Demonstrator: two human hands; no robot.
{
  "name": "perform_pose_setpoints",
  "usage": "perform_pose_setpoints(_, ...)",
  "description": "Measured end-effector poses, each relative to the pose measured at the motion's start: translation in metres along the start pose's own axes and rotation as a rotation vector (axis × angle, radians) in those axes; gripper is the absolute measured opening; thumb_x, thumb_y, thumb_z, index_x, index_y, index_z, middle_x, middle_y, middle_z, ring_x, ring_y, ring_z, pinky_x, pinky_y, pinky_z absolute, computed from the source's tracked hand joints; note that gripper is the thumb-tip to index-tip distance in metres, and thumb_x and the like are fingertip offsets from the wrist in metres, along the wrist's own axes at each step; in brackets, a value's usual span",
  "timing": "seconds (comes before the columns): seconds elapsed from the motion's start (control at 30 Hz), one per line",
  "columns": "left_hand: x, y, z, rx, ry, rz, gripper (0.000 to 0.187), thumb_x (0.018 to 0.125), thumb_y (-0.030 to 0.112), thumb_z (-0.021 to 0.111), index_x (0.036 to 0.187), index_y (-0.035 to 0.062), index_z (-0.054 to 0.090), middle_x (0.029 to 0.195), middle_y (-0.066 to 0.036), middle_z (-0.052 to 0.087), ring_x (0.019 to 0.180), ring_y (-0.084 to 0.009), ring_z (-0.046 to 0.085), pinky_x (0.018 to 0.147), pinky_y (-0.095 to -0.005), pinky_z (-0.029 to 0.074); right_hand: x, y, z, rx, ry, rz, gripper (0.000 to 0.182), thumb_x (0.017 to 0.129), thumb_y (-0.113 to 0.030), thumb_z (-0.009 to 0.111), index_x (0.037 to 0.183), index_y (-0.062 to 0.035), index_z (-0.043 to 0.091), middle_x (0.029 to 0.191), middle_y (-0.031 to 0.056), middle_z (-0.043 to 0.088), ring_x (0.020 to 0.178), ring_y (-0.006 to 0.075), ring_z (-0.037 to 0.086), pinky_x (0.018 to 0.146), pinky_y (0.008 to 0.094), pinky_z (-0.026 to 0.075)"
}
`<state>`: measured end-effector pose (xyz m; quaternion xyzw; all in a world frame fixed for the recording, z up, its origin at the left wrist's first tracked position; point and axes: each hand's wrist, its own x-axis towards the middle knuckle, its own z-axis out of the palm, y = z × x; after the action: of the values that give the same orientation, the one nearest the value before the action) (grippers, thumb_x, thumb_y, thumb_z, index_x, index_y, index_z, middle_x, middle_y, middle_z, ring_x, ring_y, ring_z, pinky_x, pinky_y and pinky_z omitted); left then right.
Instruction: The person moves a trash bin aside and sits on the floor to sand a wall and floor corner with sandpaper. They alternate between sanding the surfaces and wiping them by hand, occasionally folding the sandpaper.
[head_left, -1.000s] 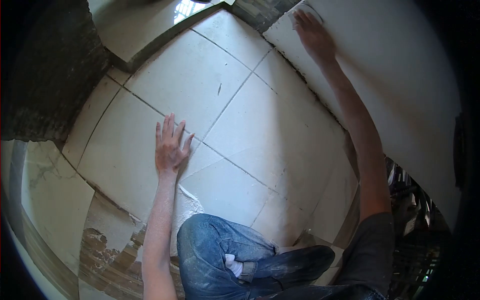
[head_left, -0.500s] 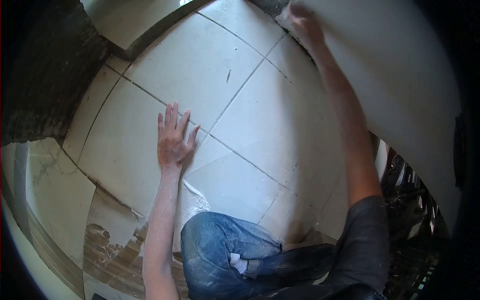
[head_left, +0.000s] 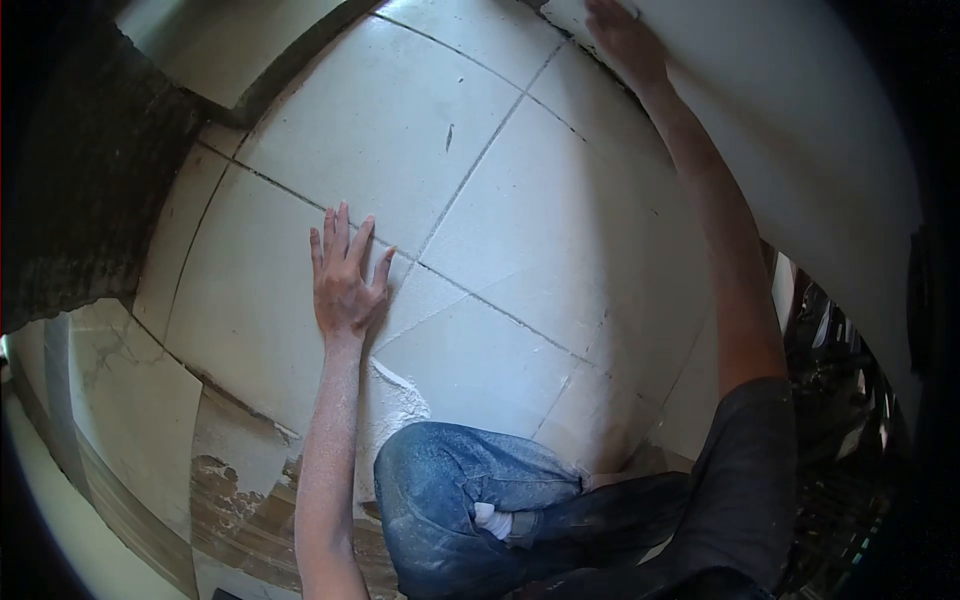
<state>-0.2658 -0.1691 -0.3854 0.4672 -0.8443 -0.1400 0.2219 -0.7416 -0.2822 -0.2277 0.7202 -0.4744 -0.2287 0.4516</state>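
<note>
My left hand (head_left: 346,285) lies flat on the white floor tiles (head_left: 510,230), its fingers spread across a dark grout line and nothing in its grasp. At the top right, my right hand (head_left: 628,45) is against the smooth white panel (head_left: 790,130), just beyond the dark gap along the tiles' edge. Its fingers look curled together and are partly cut off by the top of the view; a small pale bit shows beside them, but what they hold I cannot make out. White powder (head_left: 400,393) is heaped in a small ridge between my left forearm and my knee.
My bent knee in dusty jeans (head_left: 440,500) rests on the floor. A dark rough slab (head_left: 80,190) stands at the left, and a pale raised ledge (head_left: 240,45) at the upper left. Brown-stained tile (head_left: 235,490) lies lower left; dark clutter (head_left: 840,370) fills the right side.
My right hand has moved a little up and right along the white panel. My left hand stays flat on the same tile, while the view has shifted slightly.
</note>
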Motion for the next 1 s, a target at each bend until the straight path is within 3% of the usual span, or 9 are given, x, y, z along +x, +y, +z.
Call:
perform_pose_setpoints(0.17,0.001,-0.001,-0.001,-0.057,-0.022,-0.017,0.048,0.09,0.033,0.061,0.133,0.0163,0.052,0.149,-0.01,0.034,0.141,-0.025,0.026,0.118,-0.045,0.016,-0.076,-0.02,0.005,0.494,-0.377,0.356,0.03,0.091,-0.017,0.047,0.112,-0.0002,0.062,0.127,0.0086,0.056,0.122,0.0199,0.049,0.095,0.0377,0.049)
perform_pose_setpoints(0.23,0.002,-0.001,-0.002,-0.058,-0.025,-0.02,0.048,0.09,0.033,0.061,0.133,0.0163,0.052,0.15,-0.01,0.034,0.141,-0.025,0.026,0.118,-0.0451,0.016,-0.056,-0.014,-0.048,0.335,-1.086,0.213,0.032,0.087,-0.009,0.052,0.118,-0.0095,0.059,0.117,0.0055,0.062,0.12,0.0198,0.051,0.096,0.0325,0.046)
perform_pose_setpoints(0.3,0.001,0.001,-0.001,-0.059,-0.031,-0.017,0.048,0.09,0.034,0.061,0.133,0.0163,0.052,0.15,-0.01,0.034,0.141,-0.0249,0.025,0.118,-0.0452,0.016,-0.034,-0.019,-0.045,0.258,-0.757,-0.01,0.028,0.087,-0.011,0.053,0.114,-0.0073,0.061,0.118,0.0071,0.061,0.116,0.0209,0.054,0.097,0.0342,0.046)
perform_pose_setpoints(0.37,0.001,-0.001,0.0,-0.056,-0.019,-0.008,0.048,0.09,0.034,0.061,0.133,0.0165,0.052,0.15,-0.01,0.033,0.141,-0.025,0.025,0.118,-0.0451,0.016,0.017,-0.014,-0.031,-0.036,0.292,-0.244,0.028,0.089,-0.015,0.053,0.115,-0.0067,0.06,0.119,0.0086,0.06,0.114,0.021,0.055,0.097,0.0339,0.046)
perform_pose_setpoints(0.5,0.001,-0.001,0.001,-0.02,-0.005,0.028,0.048,0.088,0.037,0.063,0.129,0.0128,0.056,0.147,-0.013,0.037,0.139,-0.028,0.03,0.116,-0.0463,0.019,0.103,-0.011,0.01,0.131,-0.307,0.001,0.039,0.099,-0.021,0.041,0.134,-0.0056,0.043,0.142,0.0106,0.04,0.13,0.0211,0.041,0.107,0.0362,0.038)
perform_pose_setpoints(0.57,0.0,-0.005,0.003,-0.016,-0.006,0.033,0.047,0.088,0.036,0.063,0.129,0.0126,0.056,0.148,-0.013,0.036,0.14,-0.0281,0.029,0.116,-0.0465,0.019,0.07,-0.006,-0.04,0.828,-0.095,0.562,0.037,0.098,-0.025,0.045,0.129,-0.0043,0.049,0.14,0.0154,0.044,0.131,0.0243,0.041,0.11,0.0393,0.034)
perform_pose_setpoints(0.67,0.001,-0.005,0.001,0.006,0.002,0.061,0.046,0.089,0.035,0.062,0.129,0.013,0.056,0.148,-0.012,0.036,0.14,-0.0279,0.029,0.116,-0.0462,0.019,-0.025,0.022,-0.007,-0.192,-0.163,-0.242,0.032,0.093,-0.018,0.052,0.123,-0.0074,0.056,0.122,0.0081,0.058,0.117,0.0208,0.054,0.098,0.0343,0.046)
perform_pose_setpoints(0.8,-0.001,-0.004,0.0,-0.024,0.017,0.071,0.045,0.09,0.035,0.06,0.129,0.0134,0.056,0.148,-0.012,0.036,0.14,-0.0276,0.029,0.117,-0.0454,0.019,-0.183,0.04,-0.047,0.523,-0.186,0.185,0.033,0.095,-0.022,0.049,0.125,-0.0093,0.055,0.129,0.0099,0.055,0.114,0.0265,0.056,0.096,0.0372,0.047)
perform_pose_setpoints(1.0,0.0,0.0,0.0,-0.017,0.033,0.045,0.044,0.091,0.037,0.058,0.129,0.0135,0.056,0.148,-0.012,0.036,0.14,-0.0272,0.029,0.117,-0.044,0.018,-0.407,0.054,-0.072,0.363,-0.528,0.619,0.035,0.094,-0.021,0.049,0.126,-0.0077,0.053,0.123,0.0178,0.058,0.108,0.033,0.059,0.092,0.04,0.048)
